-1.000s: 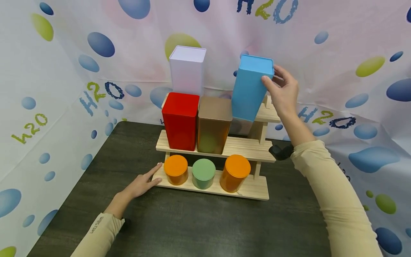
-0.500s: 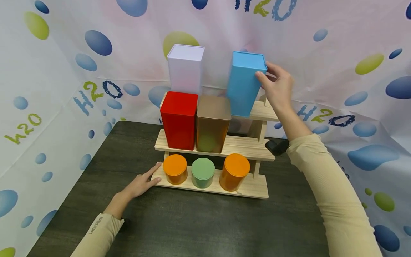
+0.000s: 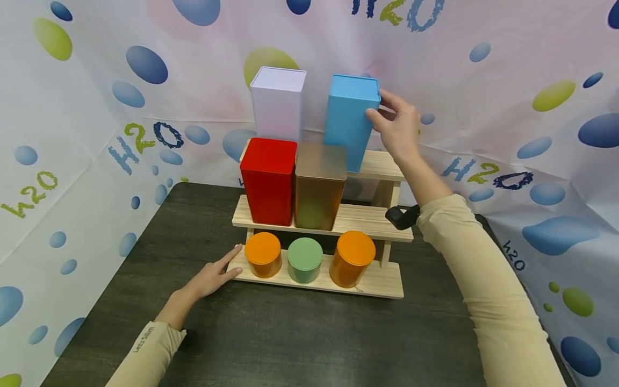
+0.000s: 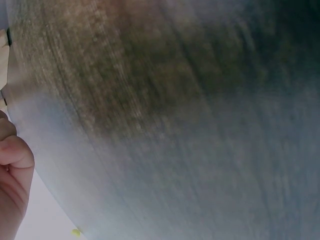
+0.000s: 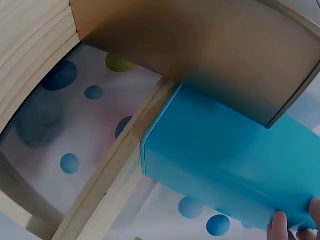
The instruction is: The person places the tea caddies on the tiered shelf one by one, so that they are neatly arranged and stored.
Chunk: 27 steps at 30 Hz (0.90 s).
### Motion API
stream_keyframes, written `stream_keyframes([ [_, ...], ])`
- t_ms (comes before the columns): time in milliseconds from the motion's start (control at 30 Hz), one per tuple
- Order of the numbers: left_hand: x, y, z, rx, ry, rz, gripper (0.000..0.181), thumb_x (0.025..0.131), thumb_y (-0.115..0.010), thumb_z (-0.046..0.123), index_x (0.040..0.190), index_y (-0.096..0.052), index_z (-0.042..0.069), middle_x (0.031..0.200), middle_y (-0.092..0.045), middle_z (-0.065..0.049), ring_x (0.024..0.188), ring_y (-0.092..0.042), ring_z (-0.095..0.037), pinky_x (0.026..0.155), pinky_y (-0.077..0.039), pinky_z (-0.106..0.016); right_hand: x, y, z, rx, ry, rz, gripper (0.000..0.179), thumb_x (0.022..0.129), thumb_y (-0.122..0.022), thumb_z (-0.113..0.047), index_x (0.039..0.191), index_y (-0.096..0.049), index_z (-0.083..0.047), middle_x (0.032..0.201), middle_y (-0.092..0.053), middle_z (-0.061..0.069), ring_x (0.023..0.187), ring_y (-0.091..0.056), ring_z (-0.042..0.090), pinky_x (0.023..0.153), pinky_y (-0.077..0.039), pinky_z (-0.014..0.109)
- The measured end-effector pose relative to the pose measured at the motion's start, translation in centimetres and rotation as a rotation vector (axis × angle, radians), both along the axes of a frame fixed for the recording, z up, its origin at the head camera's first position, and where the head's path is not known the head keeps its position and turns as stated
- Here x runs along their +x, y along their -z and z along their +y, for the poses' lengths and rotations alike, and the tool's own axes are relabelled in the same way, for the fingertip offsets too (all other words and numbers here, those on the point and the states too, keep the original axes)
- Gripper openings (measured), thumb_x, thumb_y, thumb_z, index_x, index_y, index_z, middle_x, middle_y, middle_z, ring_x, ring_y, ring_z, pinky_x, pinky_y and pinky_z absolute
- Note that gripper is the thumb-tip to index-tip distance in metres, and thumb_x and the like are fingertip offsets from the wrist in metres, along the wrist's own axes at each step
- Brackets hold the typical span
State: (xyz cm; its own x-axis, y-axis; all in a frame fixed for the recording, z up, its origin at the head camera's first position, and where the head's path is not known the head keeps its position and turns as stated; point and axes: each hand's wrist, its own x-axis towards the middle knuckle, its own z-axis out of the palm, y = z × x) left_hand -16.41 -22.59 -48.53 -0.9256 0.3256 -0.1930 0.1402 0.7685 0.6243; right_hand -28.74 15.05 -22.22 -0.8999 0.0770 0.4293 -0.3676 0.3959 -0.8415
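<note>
In the head view, my right hand (image 3: 398, 121) grips the upper right edge of a tall blue canister (image 3: 350, 126), thumb in front and fingers behind. The canister's base is at the top tier of a wooden three-tier shelf (image 3: 372, 215), just behind a brown canister (image 3: 321, 188). In the right wrist view, the blue canister (image 5: 225, 155) lies against the wooden tier edge, fingertips (image 5: 280, 225) on its side. My left hand (image 3: 210, 277) rests at the left end of the bottom tier with its index finger straight. The left wrist view shows only part of that hand (image 4: 15, 165).
A white canister (image 3: 278, 107) stands on the top tier, left of the blue one. A red canister (image 3: 269, 183) stands beside the brown one. Below are two orange jars (image 3: 263, 255) and a green jar (image 3: 305, 260). A dark table (image 3: 290, 338) and patterned backdrop (image 3: 193, 64) surround the shelf.
My right hand has carried the blue canister left along the top tier, from tilted to nearly upright. It now sits closer to the white canister. My left hand has stayed in place.
</note>
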Motion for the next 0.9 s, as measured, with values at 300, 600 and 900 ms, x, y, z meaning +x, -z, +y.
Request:
stream_keyframes([
  [300,-0.2,0.2,0.0,0.000,0.001,-0.008,0.069,0.093,-0.044,0.048,0.148,-0.015,0.017,0.146,-0.025,-0.021,0.109,-0.051,-0.043,0.090,-0.036,-0.059,-0.6,-0.1,-1.1,-0.023,-0.030,-0.022,0.045,0.086,-0.063,-0.011,0.130,-0.053,-0.011,0.126,-0.055,0.010,0.110,-0.057,0.024,0.081,-0.050,0.034],
  [600,-0.2,0.1,-0.1,0.007,0.003,0.008,0.068,0.093,-0.045,0.046,0.148,-0.017,0.016,0.146,-0.025,-0.020,0.108,-0.052,-0.043,0.091,-0.036,-0.058,-0.8,0.0,-2.0,-0.027,-0.036,-0.016,0.043,0.086,-0.063,-0.011,0.128,-0.054,-0.010,0.123,-0.057,0.010,0.109,-0.058,0.022,0.081,-0.051,0.032],
  [900,-0.2,0.3,-0.1,0.016,0.000,0.007,0.068,0.093,-0.045,0.046,0.148,-0.017,0.016,0.145,-0.027,-0.021,0.108,-0.052,-0.044,0.090,-0.036,-0.058,-0.8,0.0,-2.9,-0.004,-0.036,-0.009,0.045,0.087,-0.063,-0.013,0.131,-0.052,-0.011,0.126,-0.055,0.009,0.111,-0.057,0.022,0.082,-0.050,0.033],
])
